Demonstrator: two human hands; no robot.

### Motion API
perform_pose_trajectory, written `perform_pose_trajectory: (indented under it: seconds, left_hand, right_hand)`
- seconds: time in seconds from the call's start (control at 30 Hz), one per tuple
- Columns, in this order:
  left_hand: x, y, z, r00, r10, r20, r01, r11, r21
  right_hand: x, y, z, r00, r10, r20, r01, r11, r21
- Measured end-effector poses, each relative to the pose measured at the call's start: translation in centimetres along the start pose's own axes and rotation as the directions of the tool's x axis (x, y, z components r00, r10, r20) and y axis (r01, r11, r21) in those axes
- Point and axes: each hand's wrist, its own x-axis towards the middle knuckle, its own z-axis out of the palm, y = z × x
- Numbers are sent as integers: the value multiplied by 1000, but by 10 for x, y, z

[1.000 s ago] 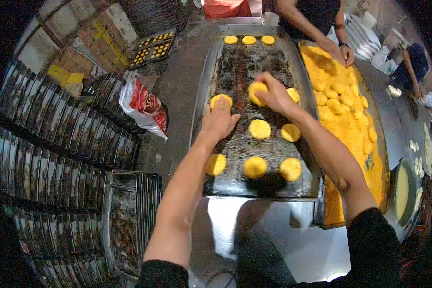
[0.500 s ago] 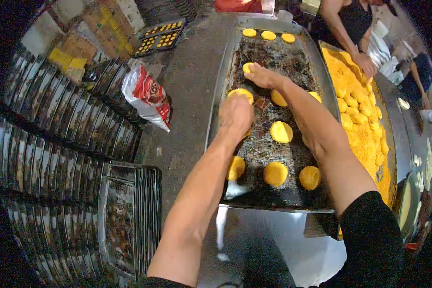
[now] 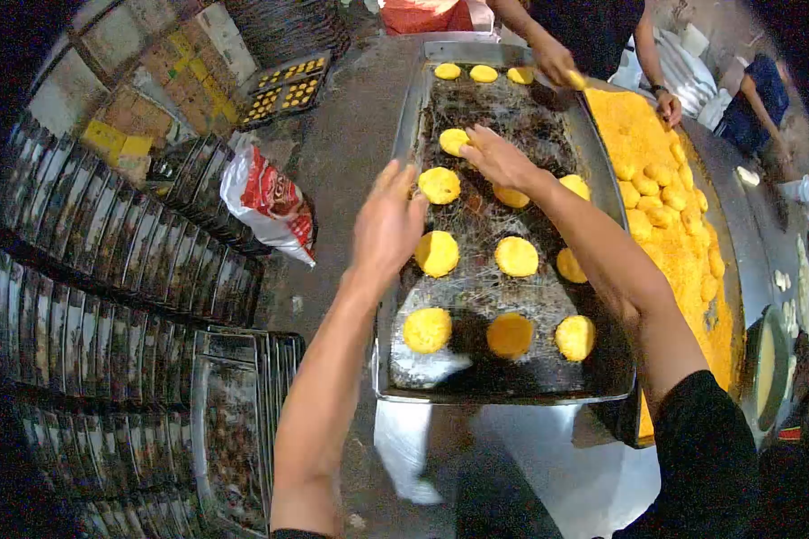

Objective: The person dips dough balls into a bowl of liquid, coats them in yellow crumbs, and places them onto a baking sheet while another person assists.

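Observation:
Flat yellow, crumb-coated dough rounds lie in rows on a dark, worn baking tray (image 3: 503,395). My left hand (image 3: 389,220) is open above the tray's left rim, fingers stretched and slightly blurred, holding nothing. Just to its right lies one dough round (image 3: 439,186). My right hand (image 3: 499,160) reaches across the tray with extended fingers, its fingertips at the right edge of another dough round (image 3: 454,142). Below that wrist, a further round (image 3: 511,196) is partly covered. Nearest me is a row with a darker, shadowed round (image 3: 510,335) in its middle.
Right of the tray, a long board of yellow crumbs (image 3: 683,260) bears a pile of coated dough pieces (image 3: 656,193). A co-worker's hand (image 3: 555,65) holds a yellow piece by the far right corner. Stacked trays (image 3: 108,242) and a red-white bag (image 3: 270,198) stand left.
My left hand has come off a dough round and moved left to the rim. My right hand stays by the same round. The co-worker's hand has moved from the crumbs toward the tray.

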Motion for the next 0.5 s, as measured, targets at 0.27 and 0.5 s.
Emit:
perform_pose_trajectory:
  seconds: [0.27, 0.5]
  left_hand:
    - [-172, 11, -128, 911, -413, 7, 410, 902, -135]
    - [-324, 3, -144, 692, -722, 26, 703, 665, -253]
  right_hand:
    - [52, -16, 38, 985, 150, 81, -133, 974, -182]
    - [-6, -69, 24, 999, -33, -9, 29, 955, -296]
